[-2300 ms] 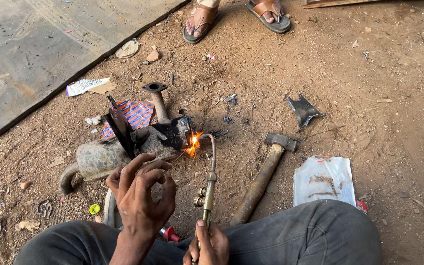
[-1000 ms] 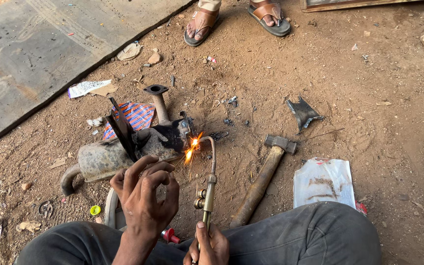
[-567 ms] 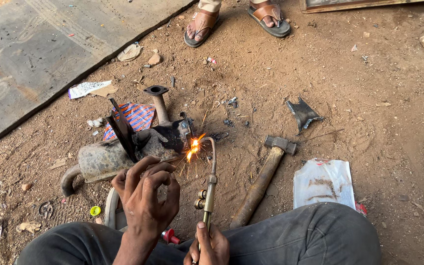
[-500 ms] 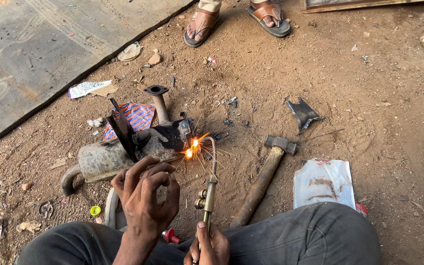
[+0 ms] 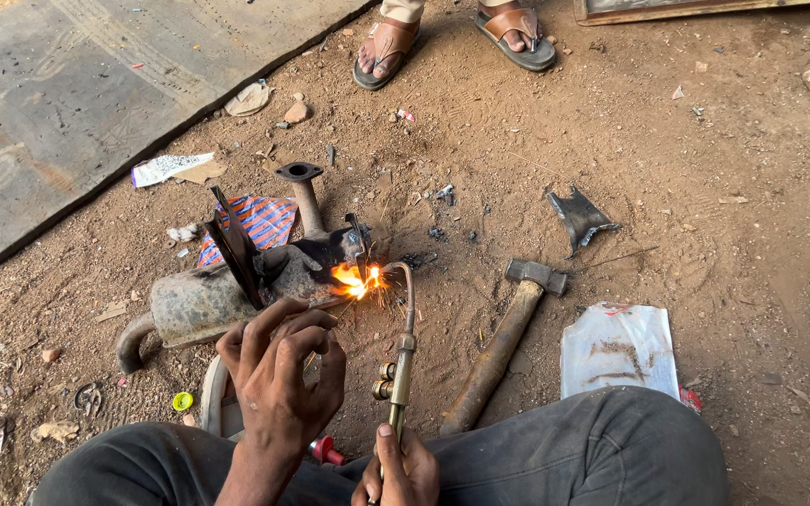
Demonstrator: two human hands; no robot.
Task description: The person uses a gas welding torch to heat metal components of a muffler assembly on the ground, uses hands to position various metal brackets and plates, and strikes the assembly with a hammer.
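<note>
The right hand (image 5: 403,466) is wrapped around the brass gas torch (image 5: 397,370), whose curved tip throws a bright flame (image 5: 356,279) with sparks onto the rusty old muffler (image 5: 227,292) lying on the dirt. The left hand (image 5: 280,375) sits just behind the heat with its fingers curled, apparently pinching a thin filler rod – it's hard to make out for sure. Bare skin that near the flame looks like the biggest risk: one slip of the rod hand or a pop of spatter and that's a burn. Sparks are also flying toward the striped cloth scrap (image 5: 257,225) right beside the muffler, which could smoulder. The hammer (image 5: 501,342) and plastic bag (image 5: 619,349) lie near the knee – the bag would melt if the torch swung that way. A bystander's sandalled feet (image 5: 455,35) stand well apart.
</note>
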